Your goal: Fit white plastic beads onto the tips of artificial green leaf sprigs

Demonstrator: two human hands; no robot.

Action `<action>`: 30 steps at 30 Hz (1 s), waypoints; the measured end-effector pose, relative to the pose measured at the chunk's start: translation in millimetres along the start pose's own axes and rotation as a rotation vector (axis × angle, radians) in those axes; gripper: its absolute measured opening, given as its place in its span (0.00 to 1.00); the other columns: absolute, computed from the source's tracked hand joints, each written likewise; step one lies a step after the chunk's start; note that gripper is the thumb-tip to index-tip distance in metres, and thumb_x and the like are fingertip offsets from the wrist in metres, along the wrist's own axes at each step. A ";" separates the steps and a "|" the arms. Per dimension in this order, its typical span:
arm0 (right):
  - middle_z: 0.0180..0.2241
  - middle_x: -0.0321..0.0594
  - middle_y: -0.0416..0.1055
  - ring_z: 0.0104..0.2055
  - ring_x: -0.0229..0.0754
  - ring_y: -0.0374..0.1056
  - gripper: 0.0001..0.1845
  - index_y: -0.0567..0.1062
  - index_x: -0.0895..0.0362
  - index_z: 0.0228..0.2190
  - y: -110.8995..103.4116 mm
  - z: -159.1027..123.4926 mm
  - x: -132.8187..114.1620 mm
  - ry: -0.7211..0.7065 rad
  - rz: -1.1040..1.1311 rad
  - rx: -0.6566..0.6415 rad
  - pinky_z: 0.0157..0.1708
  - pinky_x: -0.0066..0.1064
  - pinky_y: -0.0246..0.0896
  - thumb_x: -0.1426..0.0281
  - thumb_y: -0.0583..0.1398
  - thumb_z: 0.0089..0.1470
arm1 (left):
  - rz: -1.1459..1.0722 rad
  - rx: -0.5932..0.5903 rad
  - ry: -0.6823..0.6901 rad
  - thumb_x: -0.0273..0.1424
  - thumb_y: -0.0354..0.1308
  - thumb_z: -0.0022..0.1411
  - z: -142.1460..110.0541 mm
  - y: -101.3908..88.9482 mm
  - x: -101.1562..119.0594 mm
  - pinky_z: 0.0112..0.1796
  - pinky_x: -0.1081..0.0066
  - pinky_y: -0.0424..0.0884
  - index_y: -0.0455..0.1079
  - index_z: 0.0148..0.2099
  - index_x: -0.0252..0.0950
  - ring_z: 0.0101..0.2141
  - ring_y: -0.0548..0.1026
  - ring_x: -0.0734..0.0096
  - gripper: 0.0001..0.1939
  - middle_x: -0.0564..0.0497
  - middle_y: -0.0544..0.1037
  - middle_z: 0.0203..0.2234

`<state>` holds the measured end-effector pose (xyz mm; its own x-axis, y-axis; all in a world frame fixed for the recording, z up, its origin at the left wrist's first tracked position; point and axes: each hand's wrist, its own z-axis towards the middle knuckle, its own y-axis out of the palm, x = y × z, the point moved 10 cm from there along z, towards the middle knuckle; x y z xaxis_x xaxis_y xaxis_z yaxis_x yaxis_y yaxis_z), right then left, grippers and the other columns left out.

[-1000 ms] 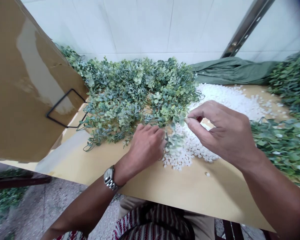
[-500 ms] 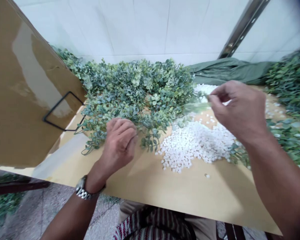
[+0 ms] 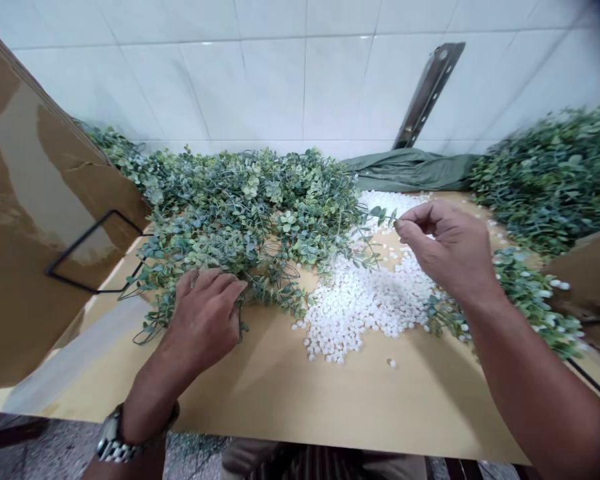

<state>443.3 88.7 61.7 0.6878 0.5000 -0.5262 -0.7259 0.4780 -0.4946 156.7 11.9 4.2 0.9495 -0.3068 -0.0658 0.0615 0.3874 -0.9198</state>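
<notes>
A dense heap of artificial eucalyptus garland (image 3: pixel 230 207), with small grey-green leaves on thin stems, lies on the tan tabletop (image 3: pixel 300 393). My left hand (image 3: pixel 205 320) rests over the heap's near edge, its fingers stretched out and a little apart; the fingertips are partly lost among the leaves. To the right, my right hand (image 3: pixel 445 247) is closed in a pinch, thumb against forefinger, on the end of a thin leafy sprig (image 3: pixel 381 215). Below that pinch spreads a pile of small white beads (image 3: pixel 360 307), with more behind it.
At the left stands a large cardboard box (image 3: pixel 30 220) with a black wire frame (image 3: pixel 75 250) against it. More greenery (image 3: pixel 560 180) and a bead-dotted spray (image 3: pixel 535 300) lie at the right. Dark green cloth (image 3: pixel 415 170) runs along the tiled wall, beneath a metal bracket (image 3: pixel 427 93).
My left hand has opened from a curled grip and now lies on the leaves. The sprig at my right hand, blurred before, hangs still. The camera's view has shifted.
</notes>
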 end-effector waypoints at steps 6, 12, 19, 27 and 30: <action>0.19 0.34 0.70 0.20 0.34 0.62 0.06 0.72 0.55 0.23 -0.9 -0.7 3.0 0.015 0.113 0.012 0.19 0.26 0.55 0.76 0.61 0.48 | -0.181 0.219 0.042 0.25 0.54 0.57 -9.8 -46.9 1.8 0.47 0.49 0.66 0.71 0.42 0.39 0.44 0.74 0.49 0.11 0.42 0.80 0.38; 0.19 0.34 0.70 0.19 0.34 0.62 0.06 0.73 0.56 0.24 -6.5 1.5 -7.0 -0.039 0.124 0.045 0.19 0.26 0.54 0.77 0.61 0.48 | -0.257 0.241 0.172 0.21 0.49 0.61 50.9 -46.6 58.3 0.43 0.62 0.67 0.70 0.46 0.31 0.40 0.73 0.60 0.13 0.41 0.78 0.37; 0.21 0.35 0.71 0.22 0.37 0.67 0.05 0.73 0.55 0.25 -19.3 5.3 -14.1 -0.067 0.237 0.182 0.23 0.30 0.61 0.75 0.63 0.49 | -0.155 -0.098 0.285 0.26 0.52 0.59 133.3 31.9 88.7 0.41 0.58 0.62 0.75 0.31 0.35 0.40 0.69 0.57 0.10 0.42 0.75 0.39; 0.22 0.37 0.68 0.22 0.38 0.66 0.06 0.73 0.54 0.25 -59.8 -5.5 5.9 -0.016 0.380 0.346 0.21 0.30 0.60 0.74 0.65 0.48 | -0.085 -0.057 -0.150 0.28 0.47 0.59 148.3 10.7 2.6 0.38 0.59 0.66 0.71 0.27 0.34 0.33 0.73 0.58 0.13 0.43 0.75 0.27; 0.21 0.36 0.68 0.21 0.36 0.65 0.05 0.74 0.55 0.25 -60.3 -18.9 7.4 -0.011 0.356 0.289 0.21 0.30 0.60 0.76 0.65 0.47 | -0.074 -0.183 -0.205 0.30 0.53 0.55 141.3 18.3 -17.6 0.36 0.60 0.67 0.69 0.23 0.33 0.32 0.75 0.54 0.11 0.44 0.74 0.22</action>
<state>492.0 49.9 74.5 0.3969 0.6765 -0.6203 -0.8872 0.4560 -0.0702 184.6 147.2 43.3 0.9881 -0.1387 0.0670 0.0944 0.2010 -0.9750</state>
